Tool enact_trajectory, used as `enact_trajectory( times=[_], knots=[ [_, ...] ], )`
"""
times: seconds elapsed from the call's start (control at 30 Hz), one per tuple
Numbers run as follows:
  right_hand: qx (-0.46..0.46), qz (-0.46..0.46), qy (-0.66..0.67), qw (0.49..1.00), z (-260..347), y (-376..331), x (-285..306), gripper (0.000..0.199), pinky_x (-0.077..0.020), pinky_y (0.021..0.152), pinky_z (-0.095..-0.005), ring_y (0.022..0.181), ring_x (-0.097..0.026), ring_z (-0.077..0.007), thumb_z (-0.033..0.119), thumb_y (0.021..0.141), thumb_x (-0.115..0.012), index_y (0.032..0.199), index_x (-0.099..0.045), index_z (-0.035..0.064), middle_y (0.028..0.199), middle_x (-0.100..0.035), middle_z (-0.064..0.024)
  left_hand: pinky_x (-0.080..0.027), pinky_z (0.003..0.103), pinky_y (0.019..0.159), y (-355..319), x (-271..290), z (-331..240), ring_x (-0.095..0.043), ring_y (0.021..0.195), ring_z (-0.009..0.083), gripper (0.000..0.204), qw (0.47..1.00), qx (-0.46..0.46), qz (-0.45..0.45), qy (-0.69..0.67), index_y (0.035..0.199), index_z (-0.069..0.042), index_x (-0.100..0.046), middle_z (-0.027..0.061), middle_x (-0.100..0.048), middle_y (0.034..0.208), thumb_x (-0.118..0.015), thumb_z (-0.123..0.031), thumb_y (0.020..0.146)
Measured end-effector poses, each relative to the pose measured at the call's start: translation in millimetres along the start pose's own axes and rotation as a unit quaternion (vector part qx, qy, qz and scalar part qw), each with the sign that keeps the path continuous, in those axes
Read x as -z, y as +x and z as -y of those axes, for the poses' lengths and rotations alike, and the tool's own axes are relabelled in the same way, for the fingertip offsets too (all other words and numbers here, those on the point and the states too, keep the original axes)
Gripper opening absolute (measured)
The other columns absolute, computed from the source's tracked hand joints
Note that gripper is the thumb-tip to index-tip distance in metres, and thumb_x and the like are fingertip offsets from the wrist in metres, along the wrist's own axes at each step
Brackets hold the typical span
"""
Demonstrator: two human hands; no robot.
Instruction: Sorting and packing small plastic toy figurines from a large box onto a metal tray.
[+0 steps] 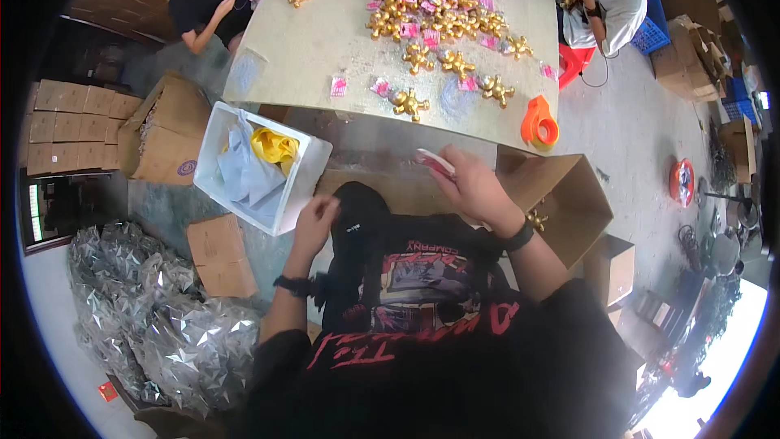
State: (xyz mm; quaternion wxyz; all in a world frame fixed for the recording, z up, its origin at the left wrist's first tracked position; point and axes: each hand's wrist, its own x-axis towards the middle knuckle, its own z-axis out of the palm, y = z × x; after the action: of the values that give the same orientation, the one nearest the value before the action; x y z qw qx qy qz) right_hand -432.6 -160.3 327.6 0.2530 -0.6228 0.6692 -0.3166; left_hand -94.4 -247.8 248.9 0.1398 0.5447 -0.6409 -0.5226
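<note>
A small flat packet [436, 162], pink and white, is pinched between thumb and fingers of the right hand [474, 187], held just below the near edge of the table [325, 41] and above the open cardboard box [569, 195]. The left hand [315, 223] is curled, its fingertips brought together close to the rim of the white plastic bin [305, 183]; whether anything is gripped there cannot be told, as the fingers are blurred.

Risks, as judged from this position:
- The packet is thin and appears glossy; with so light a pinch it could slip and drop into the box or onto the floor.
- The orange tape dispenser [539, 122] is set at the very table edge and could be knocked off by a rising forearm.
- The brass-coloured fittings [409, 102] nearest the edge are rounded and lobed, so they could roll off if nudged.

Materials: the fittings are polished metal of cross-like form, each seemingly paired with a pink tag. The table top is pale and matt. The bin is rigid plastic, holding soft white and yellow bags. Crinkled silver foil pouches [154, 317] are heaped on the floor at the left.
</note>
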Motion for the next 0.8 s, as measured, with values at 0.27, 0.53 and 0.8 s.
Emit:
enact_trajectory(
  times=[0.27, 0.53, 0.8],
  knots=[
    [0.067, -0.077, -0.138, 0.985, 37, 21, -30, 0.028, -0.0448, 0.08, -0.0423, 0.085, -0.06, -0.0322, 0.013, 0.078, -0.067, 0.098, -0.049, 0.007, 0.085, -0.061, -0.0114, -0.052, 0.027, 0.084, 41, -49, -154, -0.063, 0.094, 0.0113, 0.029, 0.952, -0.057, 0.24, -0.178, 0.121, 0.001, -0.059, 0.0059, -0.066, 0.105, -0.06, -0.016, 0.097],
    [0.013, 0.031, 0.041, 0.999, 81, 56, -67, 0.047, -0.0479, 0.079, -0.0436, 0.088, -0.061, -0.0359, 0.03, 0.077, -0.079, 0.104, -0.051, 0.0036, 0.093, -0.062, -0.0142, -0.05, 0.029, 0.095, 63, 38, -107, -0.06, 0.108, 0.0143, 0.04, 0.887, -0.016, 0.342, -0.31, 0.13, 0.001, -0.054, 0.0085, -0.062, 0.119, -0.065, -0.012, 0.093],
    [-0.01, 0.044, 0.071, 0.996, 102, 81, -84, 0.054, -0.0495, 0.078, -0.0416, 0.09, -0.061, -0.0339, 0.034, 0.073, -0.083, 0.108, -0.054, 0.0047, 0.095, -0.063, -0.0142, -0.048, 0.026, 0.096, 91, 76, -79, -0.06, 0.109, 0.0121, 0.05, 0.867, -0.067, 0.38, -0.315, 0.132, -0.001, -0.052, 0.0057, -0.062, 0.122, -0.071, -0.002, 0.085]
  ],
)
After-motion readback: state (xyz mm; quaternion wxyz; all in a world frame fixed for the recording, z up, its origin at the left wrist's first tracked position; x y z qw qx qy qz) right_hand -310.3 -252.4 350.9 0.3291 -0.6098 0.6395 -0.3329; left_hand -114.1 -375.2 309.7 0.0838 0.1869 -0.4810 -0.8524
